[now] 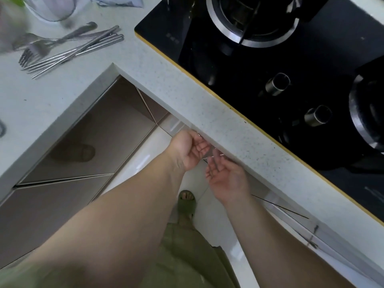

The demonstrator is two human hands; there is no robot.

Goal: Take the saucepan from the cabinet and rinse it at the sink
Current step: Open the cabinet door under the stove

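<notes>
No saucepan or sink is in view. My left hand (190,149) and my right hand (227,179) are side by side just below the front edge of the pale speckled countertop (218,121), under the stove. Both palms face up with the fingers loosely curled and apart. The fingertips reach the top edge of the cabinet doors (278,204) there and are partly hidden under the counter lip. Neither hand holds anything I can see. These doors appear edge-on, with a thin dark gap between them and the counter.
A black glass gas hob (259,65) with two burners and two metal knobs fills the right counter. Forks and metal chopsticks (68,48) lie at upper left beside a clear container (52,7). Glossy brown cabinet doors (87,138) stand shut on the left. My slippered foot (187,202) stands on white tiles.
</notes>
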